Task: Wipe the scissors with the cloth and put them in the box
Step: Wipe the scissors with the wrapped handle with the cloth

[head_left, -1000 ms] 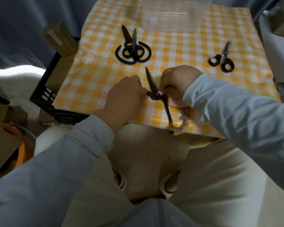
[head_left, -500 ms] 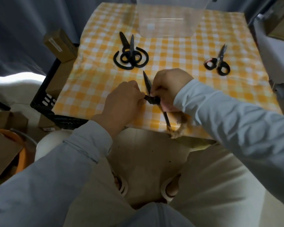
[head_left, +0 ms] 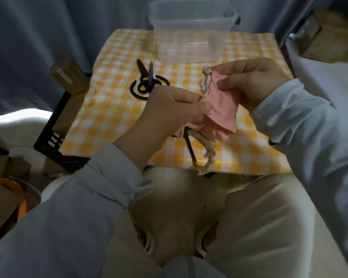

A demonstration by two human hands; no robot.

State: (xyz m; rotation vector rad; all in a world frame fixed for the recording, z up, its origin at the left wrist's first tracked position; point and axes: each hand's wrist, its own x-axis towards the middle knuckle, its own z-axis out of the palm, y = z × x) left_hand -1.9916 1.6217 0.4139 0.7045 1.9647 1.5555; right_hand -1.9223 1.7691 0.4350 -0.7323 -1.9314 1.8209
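Both hands pinch the pink cloth (head_left: pixel 221 109), left hand (head_left: pixel 175 109) low and right hand (head_left: pixel 255 83) high, bunching it over the scissors (head_left: pixel 189 146) above the checked tablecloth (head_left: pixel 113 109). Best to draw the cloth along each blade, keeping skin off the edges.

Held scissors (head_left: pixel 190 148) mostly wrapped in cloth (head_left: pixel 219 105), lying scissors' (head_left: pixel 147 81) loops partly behind left hand (head_left: pixel 175 109)

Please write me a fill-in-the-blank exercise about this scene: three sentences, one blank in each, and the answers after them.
1. The left hand and the right hand both grip a ___ cloth.
2. The scissors lying free on the checked table are ___ in colour.
3. The clear box stands at the ___ edge of the table.
Answers: pink; black; far.
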